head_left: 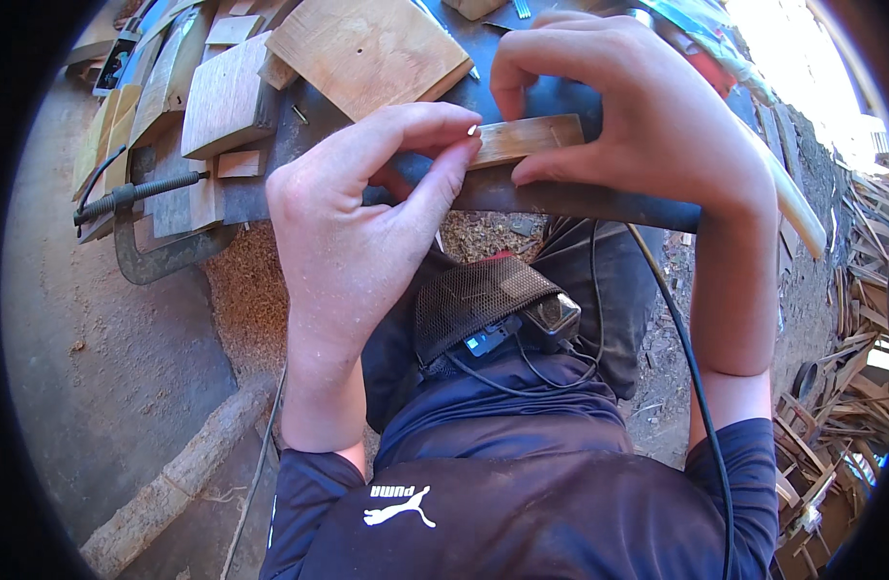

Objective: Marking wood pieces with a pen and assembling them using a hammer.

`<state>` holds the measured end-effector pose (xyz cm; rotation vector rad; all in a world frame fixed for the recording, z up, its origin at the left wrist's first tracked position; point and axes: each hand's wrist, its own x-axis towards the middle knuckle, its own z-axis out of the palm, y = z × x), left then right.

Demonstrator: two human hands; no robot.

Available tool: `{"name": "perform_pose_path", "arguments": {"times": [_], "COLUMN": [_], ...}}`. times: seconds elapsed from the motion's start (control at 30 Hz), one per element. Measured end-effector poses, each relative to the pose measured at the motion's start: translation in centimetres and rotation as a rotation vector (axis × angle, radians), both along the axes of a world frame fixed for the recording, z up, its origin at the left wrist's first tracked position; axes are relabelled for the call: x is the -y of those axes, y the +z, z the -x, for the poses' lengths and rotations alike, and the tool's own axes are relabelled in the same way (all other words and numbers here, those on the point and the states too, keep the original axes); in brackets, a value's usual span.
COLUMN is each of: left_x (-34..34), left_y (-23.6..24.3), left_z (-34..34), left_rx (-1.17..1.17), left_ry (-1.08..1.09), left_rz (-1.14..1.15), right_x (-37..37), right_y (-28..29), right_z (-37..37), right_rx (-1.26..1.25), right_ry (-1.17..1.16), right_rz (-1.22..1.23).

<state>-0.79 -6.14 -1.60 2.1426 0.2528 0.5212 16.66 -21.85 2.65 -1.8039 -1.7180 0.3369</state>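
My left hand (343,222) pinches a tiny white piece (473,130) between thumb and index finger at the left end of a narrow wooden strip (517,135) lying on the dark work surface (560,206). My right hand (633,126) is open around the strip's right part, with index finger above and thumb below; whether it touches the wood is unclear. Behind the strip lies a square wooden board (362,53), with a small metal pin (300,114) to its lower left.
Wooden blocks (227,92) crowd the left of the surface near a C-clamp (155,222). A log (174,474) lies on the ground at lower left, scrap wood (855,387) is heaped at right, and a black cable (672,309) hangs beside my right arm.
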Motion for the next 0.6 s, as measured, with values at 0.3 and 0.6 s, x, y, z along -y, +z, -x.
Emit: {"name": "perform_pose_path", "arguments": {"times": [0.3, 0.6], "left_x": [-0.1, -0.4], "left_y": [-0.1, -0.6], "left_z": [0.2, 0.1], "left_rx": [0.032, 0.053], "left_ry": [0.016, 0.043], "left_rz": [0.042, -0.040], "right_x": [9.8, 8.8], "right_y": [-0.2, -2.6], "right_z": [-0.5, -0.1], "right_rx": [0.301, 0.587], "right_ry": [-0.630, -0.556], "right_rz": [-0.012, 0.070]}}
